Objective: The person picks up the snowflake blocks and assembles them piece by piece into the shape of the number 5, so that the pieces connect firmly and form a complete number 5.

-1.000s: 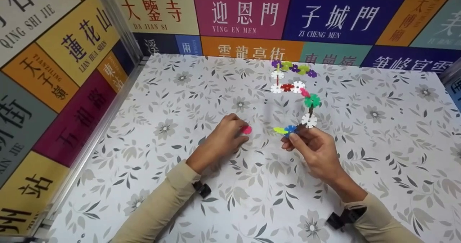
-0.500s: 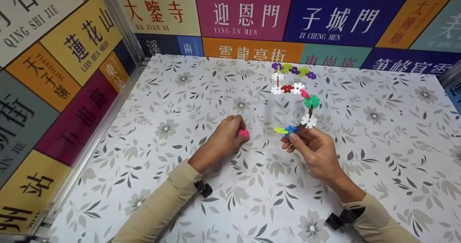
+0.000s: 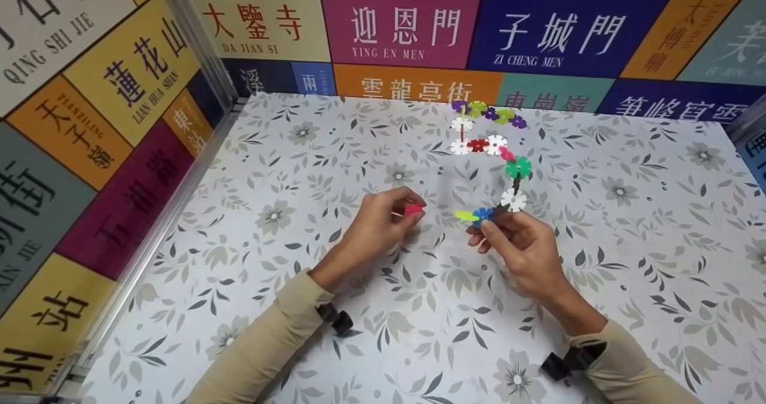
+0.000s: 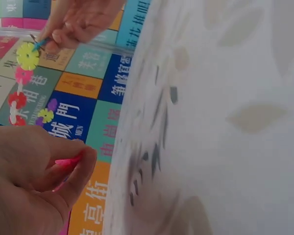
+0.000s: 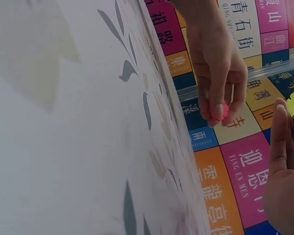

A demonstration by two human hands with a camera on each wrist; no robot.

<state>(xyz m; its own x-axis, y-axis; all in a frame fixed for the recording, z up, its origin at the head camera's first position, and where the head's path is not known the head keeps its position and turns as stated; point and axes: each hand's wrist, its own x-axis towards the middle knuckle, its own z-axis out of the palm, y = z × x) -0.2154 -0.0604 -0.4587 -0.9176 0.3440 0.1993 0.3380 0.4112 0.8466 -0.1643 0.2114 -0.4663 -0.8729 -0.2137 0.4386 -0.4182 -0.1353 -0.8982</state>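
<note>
My left hand (image 3: pixel 376 219) pinches a pink snowflake disc (image 3: pixel 413 209) between thumb and fingers, just above the table. In the right wrist view the pink disc (image 5: pixel 219 111) shows at the fingertips. To the right, my right hand (image 3: pixel 529 251) holds one end of a chain of interlocked snowflake discs, gripping near a blue disc (image 3: pixel 482 214). A yellow-green disc (image 3: pixel 465 216) sticks out from the blue one towards the left hand. Away from me the chain runs through a white disc (image 3: pixel 513 200), a green disc (image 3: pixel 518 167) and several more. A gap separates the two hands.
A floral-patterned cloth (image 3: pixel 269 326) covers the table. The chain's far part, with a purple disc (image 3: pixel 519 121) at its end, reaches towards the table's back edge. Colourful panels with printed characters (image 3: pixel 401 27) stand behind and at the left.
The left hand's fingers have turned the pink disc, which now shows more edge-on and slightly farther from me. The right hand and the chain stay nearly still.
</note>
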